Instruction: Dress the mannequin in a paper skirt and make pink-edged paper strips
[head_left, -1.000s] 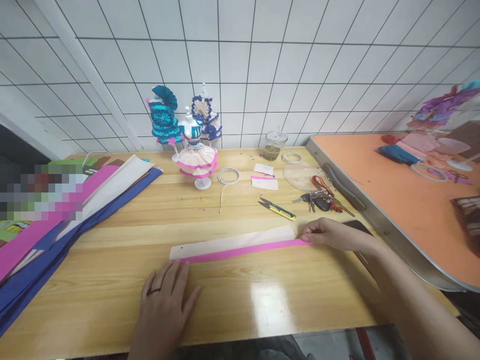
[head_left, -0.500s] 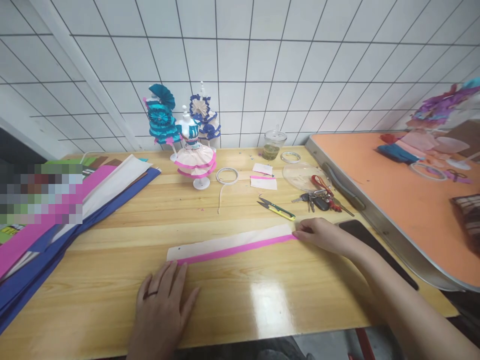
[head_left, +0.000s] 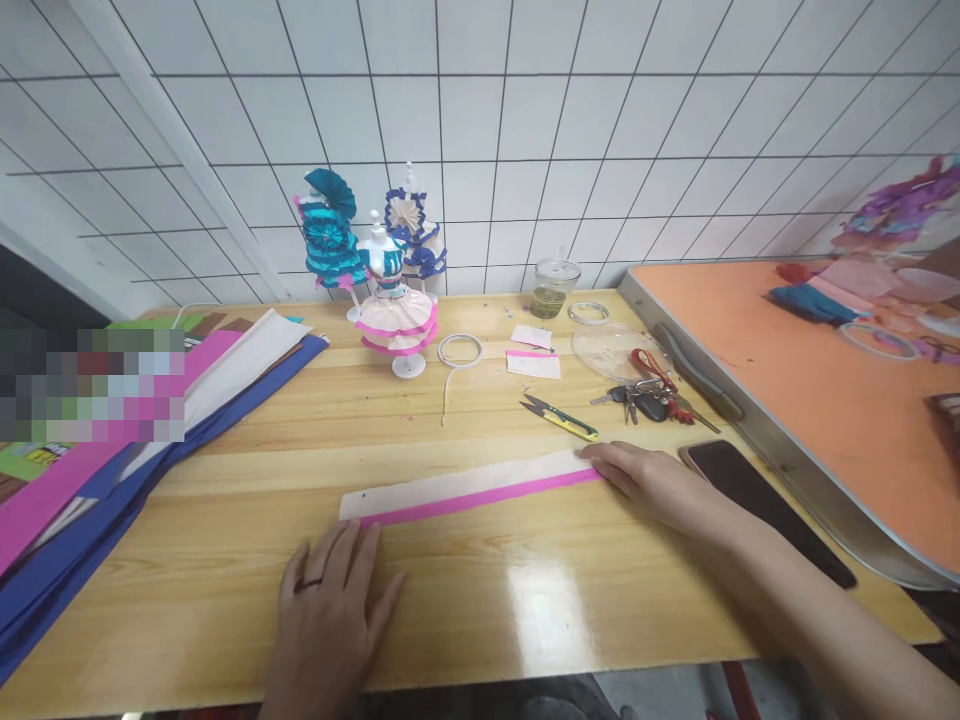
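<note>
A long white paper strip point(head_left: 465, 485) with a pink strip point(head_left: 480, 500) along its near edge lies across the wooden table point(head_left: 480, 610). My left hand point(head_left: 330, 600) rests flat on the table, fingers spread, its fingertips touching the strips' left end. My right hand point(head_left: 649, 480) lies flat with its fingers stretched over the right end of the strips, pressing them down. Neither hand holds anything.
Small yellow-handled snips point(head_left: 559, 417), keys point(head_left: 645, 400), a phone point(head_left: 757, 505), tape rolls point(head_left: 459, 350) and paper scraps point(head_left: 532, 362) lie behind the strip. Mannequins in paper dresses point(head_left: 394, 300) stand by the tiled wall. Coloured paper sheets point(head_left: 150, 420) lie left; an orange table point(head_left: 810, 400) stands right.
My right hand has shifted slightly left along the strip's right end. The phone beside it now shows in full. My left hand has hardly moved.
</note>
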